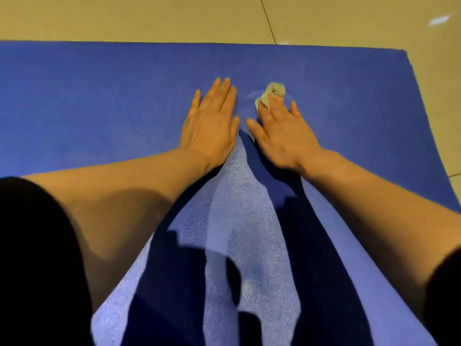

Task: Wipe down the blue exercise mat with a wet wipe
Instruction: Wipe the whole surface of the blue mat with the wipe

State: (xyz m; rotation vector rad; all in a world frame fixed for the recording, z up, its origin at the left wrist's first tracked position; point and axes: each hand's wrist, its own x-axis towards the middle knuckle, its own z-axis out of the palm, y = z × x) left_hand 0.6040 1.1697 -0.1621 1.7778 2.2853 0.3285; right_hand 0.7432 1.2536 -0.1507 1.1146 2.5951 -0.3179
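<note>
Mat (99, 101) mid-wipe: right hand (282, 136) flat-fingered, pressing wet wipe (270, 94) at upper centre; left hand (212, 121) flat, holding nothing; next, sweep toward unwiped right side.

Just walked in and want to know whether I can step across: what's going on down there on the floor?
A person is leaning over a blue exercise mat spread on the tiled floor and wiping it. The right hand presses a crumpled wet wipe onto the mat under straight fingers, toward the far end. The left hand lies flat on the mat beside it, holding nothing. A faint damp streak shows beside the wipe.
</note>
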